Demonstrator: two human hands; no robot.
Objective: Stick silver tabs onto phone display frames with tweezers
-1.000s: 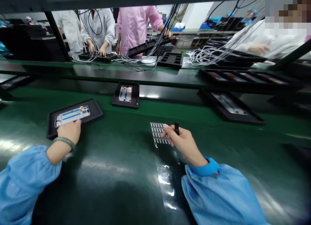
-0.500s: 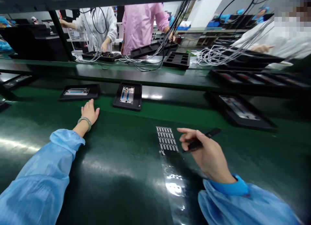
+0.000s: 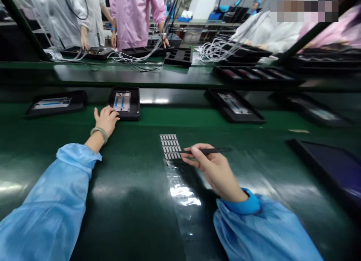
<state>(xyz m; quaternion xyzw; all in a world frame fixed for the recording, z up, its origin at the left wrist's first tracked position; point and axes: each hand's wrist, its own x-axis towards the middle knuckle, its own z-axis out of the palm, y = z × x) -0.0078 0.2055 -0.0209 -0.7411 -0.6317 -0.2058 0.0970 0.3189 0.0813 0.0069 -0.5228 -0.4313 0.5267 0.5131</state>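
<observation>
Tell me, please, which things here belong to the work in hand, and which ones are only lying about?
Apparently in use:
slim dark tool, held in the right hand
sheet of small pale pieces, by the tool's tip
black tray with a blue-striped part, at the left hand

Probably just lying about:
white cables, beyond the hands
slotted tray, on the shelf

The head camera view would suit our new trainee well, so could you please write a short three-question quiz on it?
1. Which hand holds the black tool?
2. What is nearest to the left hand: (a) the white cables, (b) a black tray, or (c) the black tool?
3. True or false: the bracelet is worn on the left wrist.

Key: 1. The right hand. 2. b. 3. True.
</observation>
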